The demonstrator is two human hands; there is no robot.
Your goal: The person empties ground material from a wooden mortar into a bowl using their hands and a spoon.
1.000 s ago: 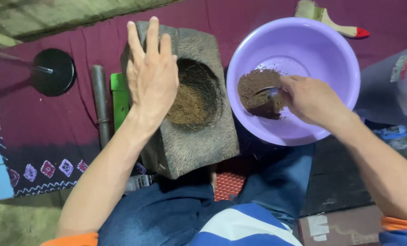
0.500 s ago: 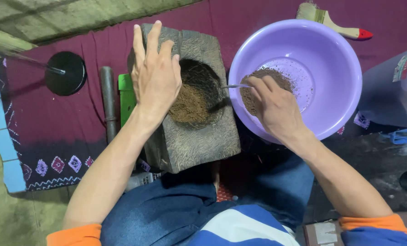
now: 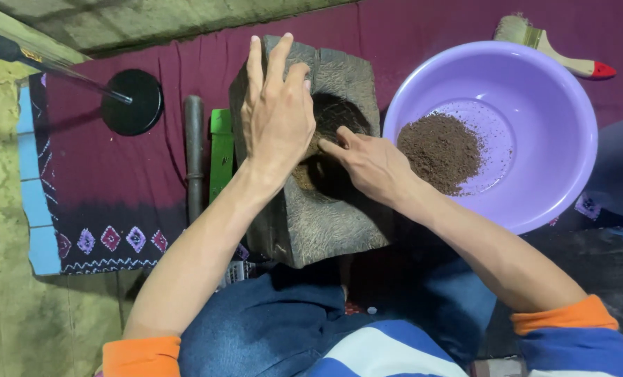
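My left hand (image 3: 278, 115) lies flat, fingers spread, on the rough stone mortar (image 3: 311, 223); my right hand (image 3: 371, 164) dips into its round hollow, whether gripping anything I cannot tell. Right of the mortar, a smooth purple plastic basin (image 3: 549, 91) holds brown powder (image 3: 440, 150). Left of the mortar, a dark pestle (image 3: 194, 157) lies pointing away from me.
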